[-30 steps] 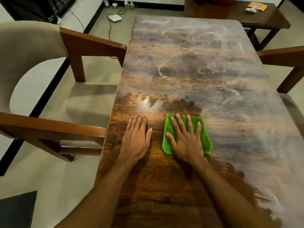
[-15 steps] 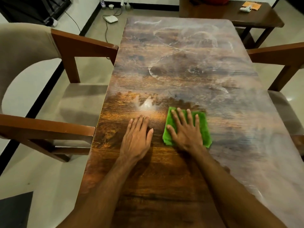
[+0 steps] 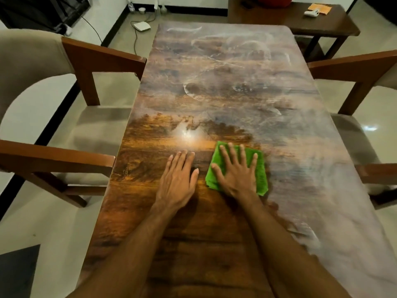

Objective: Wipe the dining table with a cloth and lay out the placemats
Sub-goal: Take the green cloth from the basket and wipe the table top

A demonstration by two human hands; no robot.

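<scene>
Your right hand [image 3: 237, 174] lies flat, fingers spread, pressing the green cloth [image 3: 258, 172] onto the table [image 3: 225, 82] just right of frame centre. Your left hand [image 3: 178, 179] rests palm-down beside it, fingers together, on bare wood (holding nothing). Dusty haze covers the upper and right tabletop; lower left looks clean. Chairs [image 3: 90, 59] flank both sides.

Both forearms are bare to the frame's edge, and the left hand [image 3: 176, 179] and right hand [image 3: 237, 175] wear nothing.
</scene>
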